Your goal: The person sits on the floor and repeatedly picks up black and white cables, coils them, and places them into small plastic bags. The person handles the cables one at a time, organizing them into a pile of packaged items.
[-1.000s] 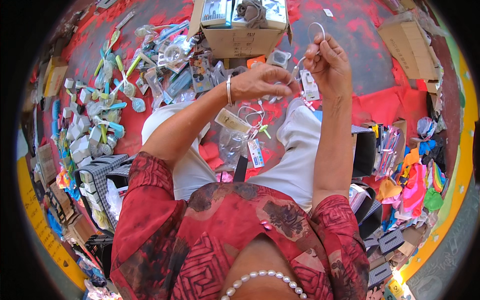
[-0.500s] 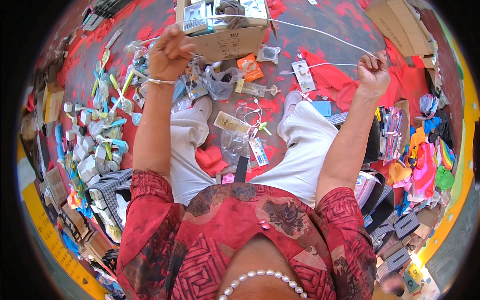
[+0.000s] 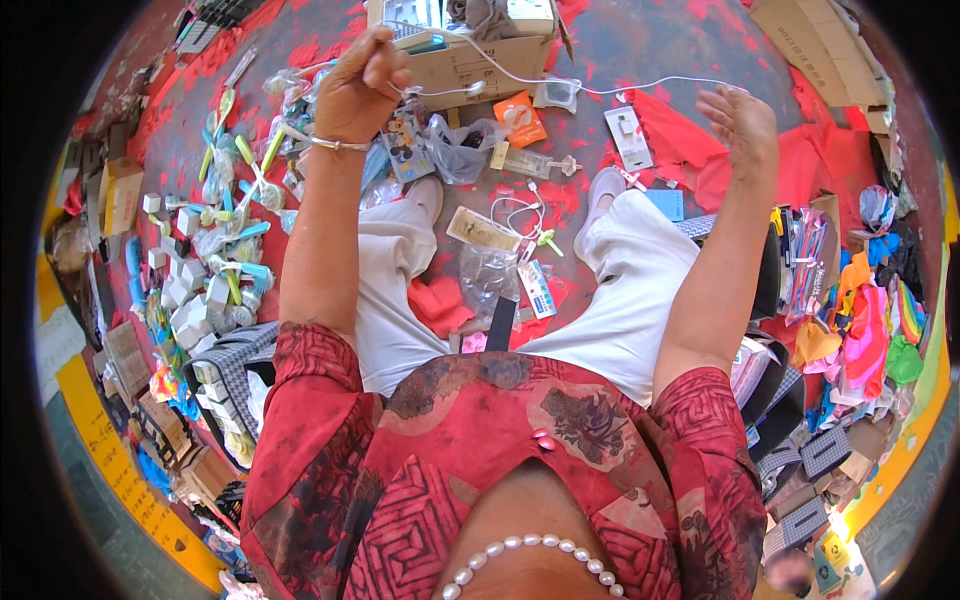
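Observation:
A thin white cable (image 3: 476, 89) runs from my left hand (image 3: 360, 88) across to my right hand, sagging in the middle. The left fingers are curled closed around it, and a short end with a small white plug hangs beside that hand. My right hand (image 3: 740, 122) is raised at the far right of the cable, its fingers loosely stretched and a little blurred. The cable's far stretch passes by those fingertips. Between my feet lies another white cable (image 3: 520, 212) in loops with a green tie, close to a clear plastic bag (image 3: 488, 272).
Ahead stands an open cardboard box (image 3: 470, 76) with packaged goods. An orange packet (image 3: 519, 118) and a white package (image 3: 628, 138) lie before it. Brushes with green handles (image 3: 245, 150) and white small boxes (image 3: 185, 280) heap up at left. Colourful bags (image 3: 850, 320) are piled at right.
The right hand has loosened from a closed grip to stretched fingers. The cable has gone from fairly taut to sagging, and its plug end now hangs by my left hand.

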Motion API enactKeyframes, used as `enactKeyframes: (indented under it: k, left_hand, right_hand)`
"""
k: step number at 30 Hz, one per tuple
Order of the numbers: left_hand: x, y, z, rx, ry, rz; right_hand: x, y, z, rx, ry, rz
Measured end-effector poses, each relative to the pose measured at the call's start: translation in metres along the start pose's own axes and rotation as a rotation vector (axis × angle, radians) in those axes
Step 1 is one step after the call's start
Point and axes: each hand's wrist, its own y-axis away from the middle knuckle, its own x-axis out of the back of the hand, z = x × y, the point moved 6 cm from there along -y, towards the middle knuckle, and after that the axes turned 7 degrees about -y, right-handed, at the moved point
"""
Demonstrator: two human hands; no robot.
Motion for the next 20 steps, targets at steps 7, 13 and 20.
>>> enactKeyframes:
  k: [7, 13, 20]
  left_hand:
    - [-0.042, -0.002, -0.071, 0.364, -0.791, -0.13]
    - [-0.048, -0.001, -0.094, 0.475, -0.621, -0.206]
    - [-0.037, 0.001, -0.079, 0.445, -0.617, -0.151]
  right_hand:
    - [-0.103, 0.048, -0.029, 0.344, 0.319, -0.399]
    - [-0.186, 0.114, -0.016, 0.335, 0.141, -0.918]
    - [-0.165, 0.094, -0.032, 0.284, 0.178, -0.792]
